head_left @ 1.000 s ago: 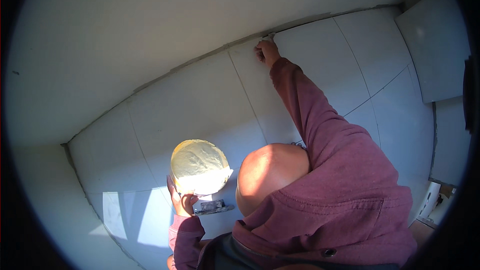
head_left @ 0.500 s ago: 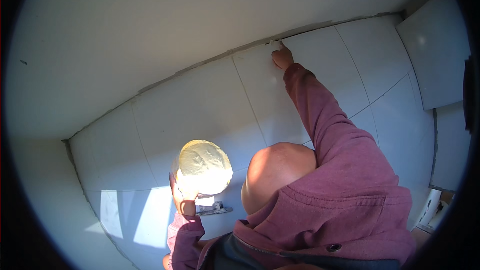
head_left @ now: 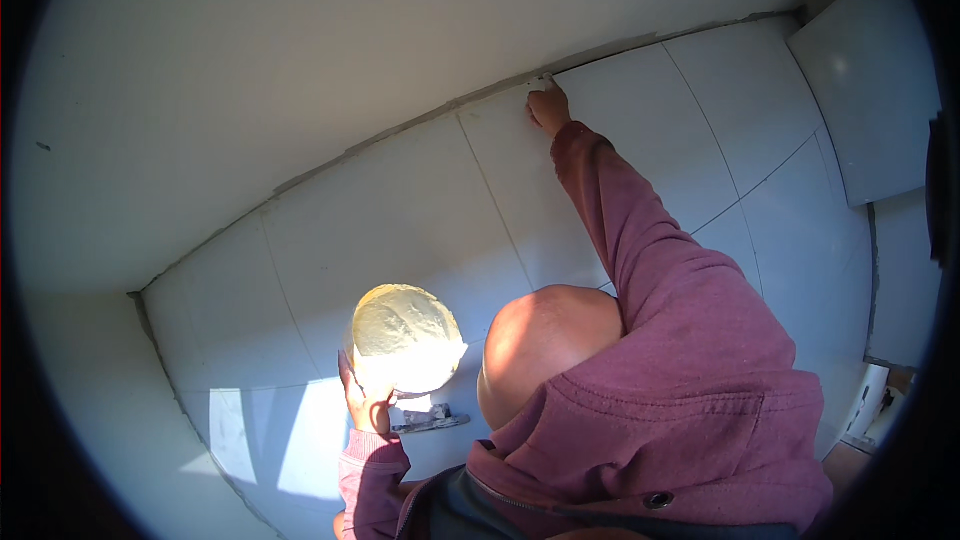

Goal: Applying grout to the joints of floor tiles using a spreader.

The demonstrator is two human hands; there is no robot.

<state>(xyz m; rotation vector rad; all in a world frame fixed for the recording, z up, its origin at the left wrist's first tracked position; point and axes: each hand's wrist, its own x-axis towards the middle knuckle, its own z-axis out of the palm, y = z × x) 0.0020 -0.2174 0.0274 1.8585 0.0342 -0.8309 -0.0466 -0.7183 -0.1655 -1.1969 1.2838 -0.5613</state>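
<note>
My left hand (head_left: 368,402) is wrapped round the side of a round tub (head_left: 405,340) of pale yellowish paste, its lower part glaring in sunlight. Stretched far ahead, my right hand (head_left: 549,110) is closed at the grey strip (head_left: 455,103) where the white wall meets the floor tiles. A small whitish piece shows at its fingertips, too small to make out. Just below the tub, a flat tool smeared with white (head_left: 432,420) lies on the tiles; the tub partly hides it.
Large white floor tiles (head_left: 380,200) with thin dark joints spread between the walls. My bent knee (head_left: 550,340) sits between the tub and my right arm. A white panel (head_left: 870,90) stands at the far right, and a white cylindrical object (head_left: 866,402) is near the right edge.
My right hand has slid a little to the left along the grey strip. The left hand and the tub have hardly moved.
</note>
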